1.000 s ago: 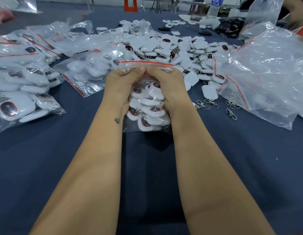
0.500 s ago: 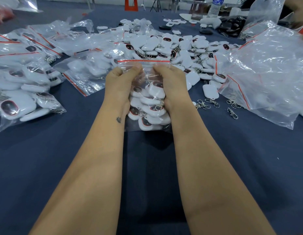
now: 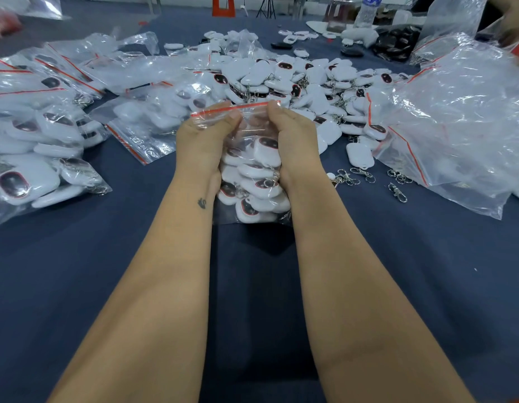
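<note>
A clear zip bag (image 3: 252,181) with a red seal strip stands upright on the blue table between my forearms, filled with several white keychain tags with dark oval faces. My left hand (image 3: 201,144) pinches the bag's top at the left of the red strip. My right hand (image 3: 290,138) pinches the top at the right end of the strip. The bag's lower part rests on the cloth.
A big heap of loose white tags (image 3: 296,82) lies just beyond the bag. Filled zip bags (image 3: 34,146) are piled at the left, empty clear bags (image 3: 461,120) at the right. Loose metal clasps (image 3: 368,177) lie right of my right wrist. Another person's hand (image 3: 514,24) is at far right.
My hands have shifted along the bag's top: the fingers came apart, then pinched the red strip again with my right hand further toward its right end. The bag stays upright.
</note>
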A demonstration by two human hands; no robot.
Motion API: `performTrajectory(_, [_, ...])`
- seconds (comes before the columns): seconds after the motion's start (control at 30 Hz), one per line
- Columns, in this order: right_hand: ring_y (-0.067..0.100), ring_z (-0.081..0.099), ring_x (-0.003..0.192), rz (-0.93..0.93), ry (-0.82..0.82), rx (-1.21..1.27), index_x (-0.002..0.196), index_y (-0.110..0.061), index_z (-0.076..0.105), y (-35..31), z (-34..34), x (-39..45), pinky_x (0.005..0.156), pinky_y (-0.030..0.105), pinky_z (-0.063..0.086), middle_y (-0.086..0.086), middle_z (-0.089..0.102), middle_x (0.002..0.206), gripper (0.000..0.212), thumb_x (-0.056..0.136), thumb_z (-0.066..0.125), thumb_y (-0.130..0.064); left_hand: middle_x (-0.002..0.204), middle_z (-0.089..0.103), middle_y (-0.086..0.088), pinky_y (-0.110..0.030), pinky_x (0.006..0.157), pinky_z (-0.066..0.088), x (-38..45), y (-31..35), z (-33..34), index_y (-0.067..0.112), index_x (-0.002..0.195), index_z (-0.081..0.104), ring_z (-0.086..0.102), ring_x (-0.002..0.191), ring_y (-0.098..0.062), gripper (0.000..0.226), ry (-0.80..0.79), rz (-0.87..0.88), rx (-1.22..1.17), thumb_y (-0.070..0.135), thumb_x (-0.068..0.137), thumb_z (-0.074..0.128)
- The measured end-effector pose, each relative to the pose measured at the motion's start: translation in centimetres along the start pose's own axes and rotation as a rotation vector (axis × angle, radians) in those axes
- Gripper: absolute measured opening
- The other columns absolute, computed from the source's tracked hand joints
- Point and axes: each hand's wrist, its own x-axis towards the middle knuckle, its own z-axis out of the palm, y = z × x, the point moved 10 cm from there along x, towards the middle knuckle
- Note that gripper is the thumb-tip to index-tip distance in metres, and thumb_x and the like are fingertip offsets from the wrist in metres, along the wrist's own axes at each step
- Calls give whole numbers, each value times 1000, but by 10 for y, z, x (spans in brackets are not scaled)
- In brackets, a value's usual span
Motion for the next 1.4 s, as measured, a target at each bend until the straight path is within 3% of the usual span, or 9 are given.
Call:
performTrajectory(0.2, [23,63,75,10,74,22,91,0,69,3,-9,2,70,31,54,13,69,83,25,99,56,-19,81,71,-9,-40,80,58,6,-8,-12,8,80,64,66,75,-22,23,116,-51,131,22,97,63])
performTrajectory(0.33, [22,63,76,14,28,-92,83,-3,68,4,-4,3,76,34,55,11,68,80,20,95,63,-18,71,74,-3,-32,71,61,6,-11,-10,10,76,67,72,67,-16,26,87,-63,7,17,99,58])
performTrajectory(0.43, [18,57,70,-22,43,-177,80,-3,65,0,-4,1,65,25,51,11,63,78,18,95,63,-14,74,74,-8,-38,76,60,8,-11,-7,10,72,67,72,69,-19,29,72,-74,18,19,99,58])
performTrajectory(0.53, [13,56,64,-42,51,-161,72,-8,62,-3,-5,0,56,16,48,7,62,72,23,95,63,-12,69,73,-7,-31,61,59,8,-9,-1,7,75,68,70,61,-18,20,12,-81,18,16,93,67])
performTrajectory(0.7, [27,64,78,-42,-33,2,87,1,68,-7,6,-5,79,39,56,17,68,84,2,87,68,-1,69,73,-5,-28,64,56,4,-4,3,6,77,71,69,64,-17,9,-69,-39,28,0,82,73])
performTrajectory(0.83, [32,67,85,-68,-26,23,104,8,64,-10,7,-9,89,52,55,26,70,96,25,80,72,8,68,74,-3,-26,63,56,1,1,6,6,78,69,70,64,-15,14,-74,-5,-30,-7,82,70])
performTrajectory(1.03, [25,59,74,-80,-5,27,81,-14,55,-12,5,-8,78,44,52,8,64,73,31,77,71,13,68,73,-3,-27,62,56,1,1,5,11,78,69,70,65,-15,23,-59,3,-7,-11,80,69])
performTrajectory(1.17, [21,63,66,-65,16,72,83,-15,57,-9,2,-6,67,34,56,5,67,71,29,78,71,11,66,72,-6,-25,56,55,4,-3,0,10,67,72,69,59,-17,22,-3,-48,-10,0,87,68])
performTrajectory(1.4, [10,65,56,-54,3,137,98,-11,58,-7,2,-3,59,24,54,1,68,64,24,87,61,10,61,68,1,-23,49,51,6,0,-5,12,75,61,63,53,-11,24,56,-19,61,4,97,56])
